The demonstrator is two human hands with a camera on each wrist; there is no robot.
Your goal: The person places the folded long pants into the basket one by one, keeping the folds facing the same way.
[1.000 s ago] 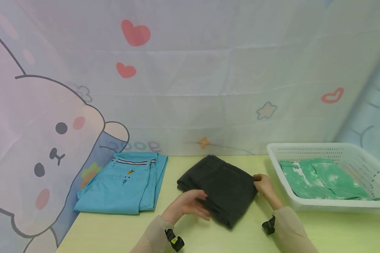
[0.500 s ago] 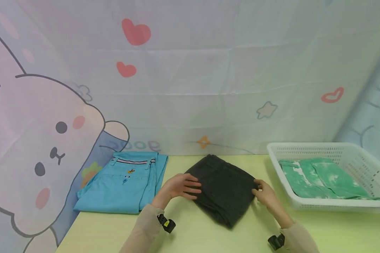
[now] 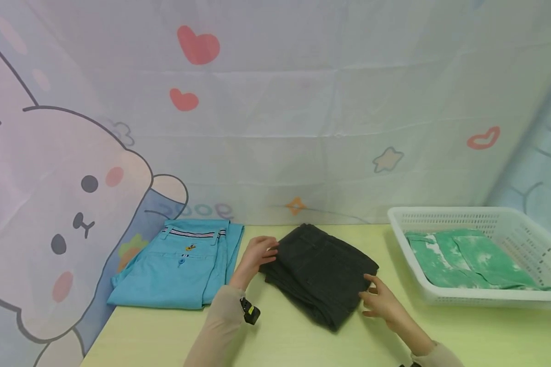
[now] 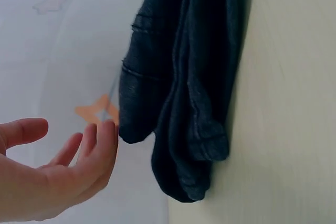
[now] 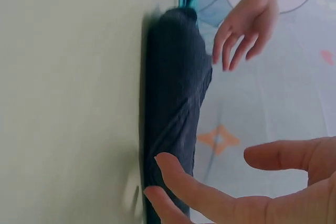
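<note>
Folded dark trousers [image 3: 321,275] lie slantwise on the table in the head view, their layered edges showing in the left wrist view. At their left corner is my left hand [image 3: 257,255], fingers loosely bent and gripping nothing. In the left wrist view those fingers [image 4: 100,150] come right up to the cloth without curling round it. My right hand [image 3: 380,300] is by the right edge of the trousers, fingers spread and thumb apart. The right wrist view has its fingertips [image 5: 168,163] in front of the cloth; whether they touch it I cannot tell.
Folded light-blue trousers [image 3: 174,270] with a striped waistband lie on the left of the pale yellow table [image 3: 275,346]. On the right stands a white plastic basket [image 3: 486,294] holding a folded green-and-white garment [image 3: 468,260]. A printed curtain [image 3: 275,153] hangs behind.
My left hand has moved up and left along the trousers to their left corner. The right hand has let go of the right corner and come down a little. The trousers look nearly unmoved.
</note>
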